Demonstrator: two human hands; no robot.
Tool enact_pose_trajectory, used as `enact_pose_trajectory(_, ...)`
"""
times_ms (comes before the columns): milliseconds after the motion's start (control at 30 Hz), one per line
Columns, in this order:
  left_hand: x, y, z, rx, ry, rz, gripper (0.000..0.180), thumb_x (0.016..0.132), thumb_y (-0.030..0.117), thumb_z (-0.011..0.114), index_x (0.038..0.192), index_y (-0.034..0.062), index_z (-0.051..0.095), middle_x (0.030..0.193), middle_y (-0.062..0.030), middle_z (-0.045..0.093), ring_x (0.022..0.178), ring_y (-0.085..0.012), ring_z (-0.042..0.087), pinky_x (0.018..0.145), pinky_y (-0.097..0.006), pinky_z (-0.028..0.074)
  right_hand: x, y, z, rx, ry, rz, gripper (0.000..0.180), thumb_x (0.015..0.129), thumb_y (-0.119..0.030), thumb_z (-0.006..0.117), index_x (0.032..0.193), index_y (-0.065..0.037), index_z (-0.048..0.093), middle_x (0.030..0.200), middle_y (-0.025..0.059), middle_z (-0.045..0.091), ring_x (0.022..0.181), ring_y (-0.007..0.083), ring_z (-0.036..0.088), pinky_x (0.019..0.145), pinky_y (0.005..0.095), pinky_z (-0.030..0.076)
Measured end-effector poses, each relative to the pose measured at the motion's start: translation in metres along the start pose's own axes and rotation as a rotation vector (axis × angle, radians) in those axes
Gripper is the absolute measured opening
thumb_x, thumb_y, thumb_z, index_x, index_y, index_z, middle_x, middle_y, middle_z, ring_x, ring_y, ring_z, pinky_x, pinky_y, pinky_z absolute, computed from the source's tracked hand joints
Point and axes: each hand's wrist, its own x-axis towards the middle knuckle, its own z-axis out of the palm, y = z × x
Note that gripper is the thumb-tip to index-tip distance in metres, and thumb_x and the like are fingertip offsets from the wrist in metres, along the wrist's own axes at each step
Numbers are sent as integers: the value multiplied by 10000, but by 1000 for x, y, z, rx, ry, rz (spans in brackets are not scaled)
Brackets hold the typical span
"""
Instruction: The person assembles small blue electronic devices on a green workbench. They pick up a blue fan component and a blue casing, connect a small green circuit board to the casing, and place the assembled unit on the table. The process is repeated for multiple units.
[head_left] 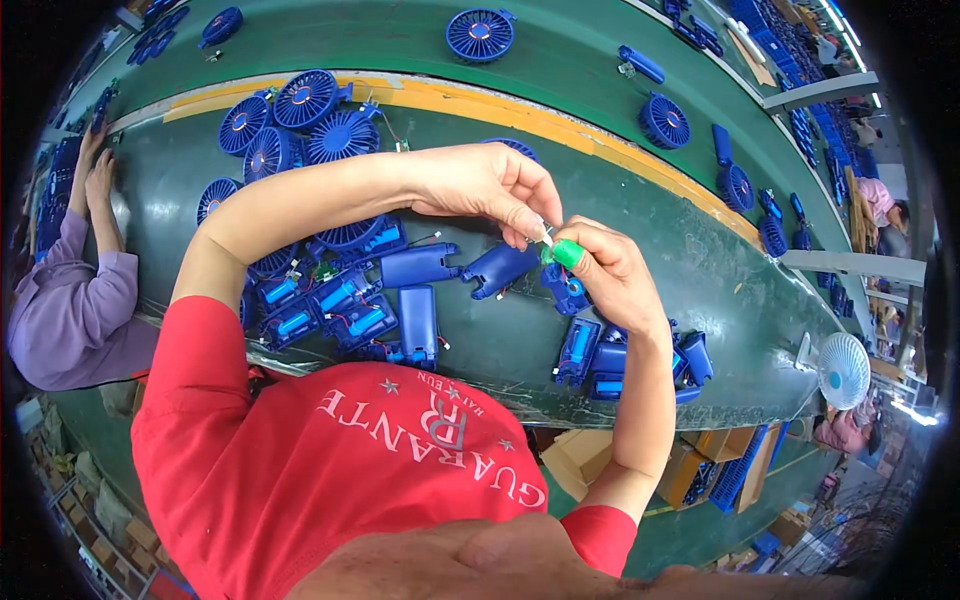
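Observation:
My left hand [490, 185] reaches in from the left, its fingertips pinched on a thin pale wire tip [546, 236]. My right hand [605, 275] meets it from the right, a green finger cover [567, 253] on one finger. It holds a small blue plastic part [571, 290] just under the pinch. Both hands hover over the dark green table [700, 270]. Below them lies a blue handle shell [497, 269], and beside it another shell [418, 264].
Blue fan heads [300, 125] are piled at the back left, and more ride the green belt [480, 33] beyond a yellow stripe [560, 125]. Shells with light-blue batteries [340, 310] lie left, others [600, 360] right. A person in lilac sleeves [75, 300] sits left. A white fan [843, 370] stands right.

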Motion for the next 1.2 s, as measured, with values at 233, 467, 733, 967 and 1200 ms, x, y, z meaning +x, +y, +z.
enact_pose_trajectory(233,1,-8,-1,-159,-45,-30,251,847,105,714,1038,-14,603,902,-75,670,804,-127,660,736,-253,551,2,-8,-4,39,-50,26,206,949,-206,571,913,-10,624,762,43,522,689,130,503,622,275,413)
enact_pose_trajectory(467,3,-9,-1,-76,-51,23,246,854,109,709,1029,-22,596,892,-75,671,794,-121,661,734,-245,547,3,-11,-1,17,10,0,164,931,-159,591,910,0,626,748,52,537,683,139,514,613,279,417)
enact_pose_trajectory(733,12,-8,-3,-5,0,46,188,861,128,706,954,-2,608,865,-66,672,745,-112,647,690,-235,533,7,-7,1,-40,143,11,152,909,-146,616,903,5,636,754,45,554,695,136,526,615,280,423)
enact_pose_trajectory(967,89,31,-72,1166,599,606,485,771,447,738,1000,29,647,966,-120,654,883,-246,607,788,-337,481,39,37,-64,-108,607,256,225,949,-196,595,910,7,684,719,-22,597,663,48,486,597,217,401)
enact_pose_trajectory(1200,90,50,-114,1762,852,182,443,770,345,688,1149,121,644,1217,-224,561,1198,-338,503,928,-516,424,44,49,-87,-915,846,78,441,887,-224,658,1200,68,554,1173,246,596,1094,337,588,953,411,453)
